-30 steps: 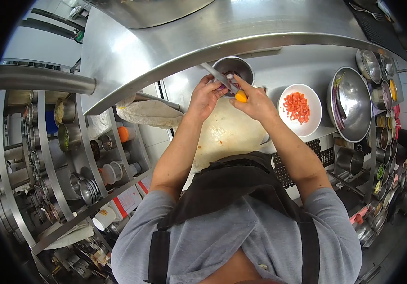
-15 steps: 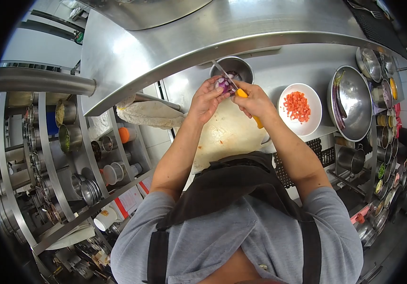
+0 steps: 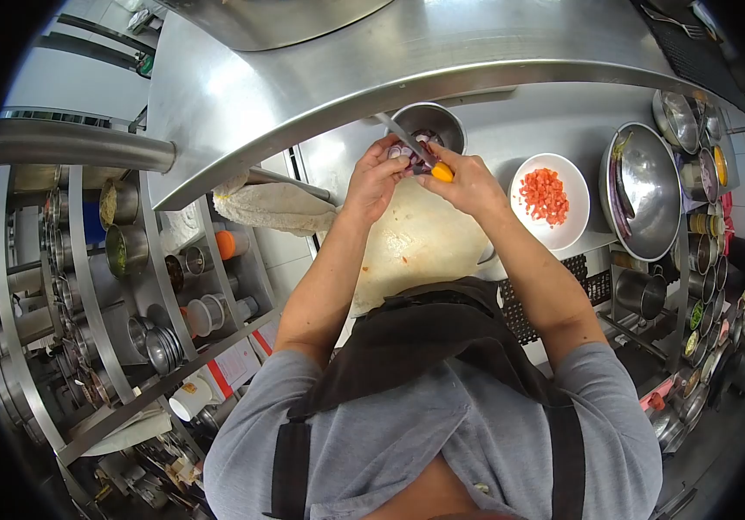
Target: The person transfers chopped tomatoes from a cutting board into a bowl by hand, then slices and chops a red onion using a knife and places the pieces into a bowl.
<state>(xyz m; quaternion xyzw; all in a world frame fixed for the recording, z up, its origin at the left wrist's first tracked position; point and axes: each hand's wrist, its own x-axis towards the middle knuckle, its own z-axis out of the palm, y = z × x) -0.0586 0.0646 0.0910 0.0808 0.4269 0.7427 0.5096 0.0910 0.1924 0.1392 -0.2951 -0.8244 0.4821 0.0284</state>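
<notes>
My left hand point(image 3: 375, 178) is closed around a purple-and-white red onion point(image 3: 400, 154), partly hidden by the fingers. In my right hand point(image 3: 466, 182) is a knife with a yellow handle point(image 3: 442, 172). Its blade point(image 3: 403, 133) slants up to the left across the onion. Just beyond both hands stands a metal bowl point(image 3: 452, 126) with dark purple onion pieces inside. Under my wrists lies a pale, stained cutting board point(image 3: 411, 247) with a few small orange-red bits on it.
A white bowl point(image 3: 579, 204) of diced tomato stands to the right. Beyond it, a large steel bowl point(image 3: 654, 186) holds long dark purple vegetables. A raised steel shelf point(image 3: 442, 52) crosses in front. At the left are a pale towel point(image 3: 273, 211) and racks of pots.
My right hand has turned, so the lower part of the yellow handle no longer shows. The knife and onion have shifted slightly, with both hands still near the metal bowl.
</notes>
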